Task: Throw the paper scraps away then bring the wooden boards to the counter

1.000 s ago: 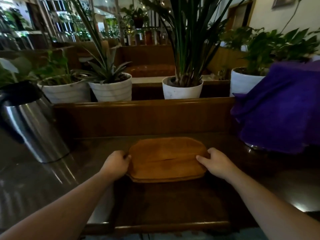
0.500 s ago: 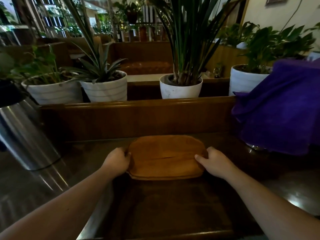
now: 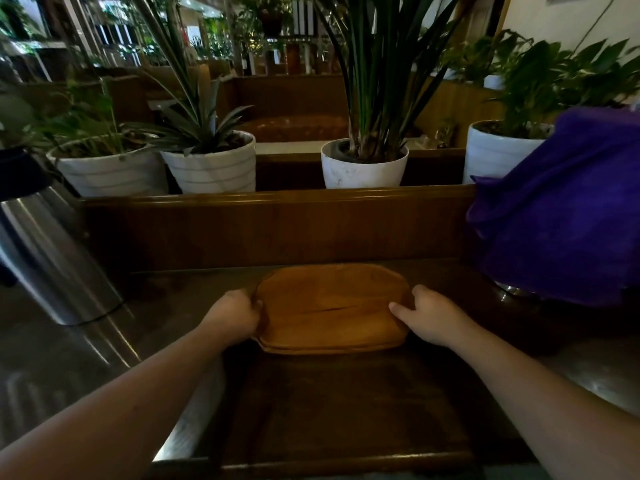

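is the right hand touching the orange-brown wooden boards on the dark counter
Touching. The head view shows the right hand with fingers resting on the right edge of the orange-brown wooden boards, no gap visible between them.

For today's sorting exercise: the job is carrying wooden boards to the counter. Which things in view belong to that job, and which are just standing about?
Part of the job:
wooden boards
left hand and right hand, each on one end of the boards
counter

Just standing about:
purple cloth
steel jug
potted plants
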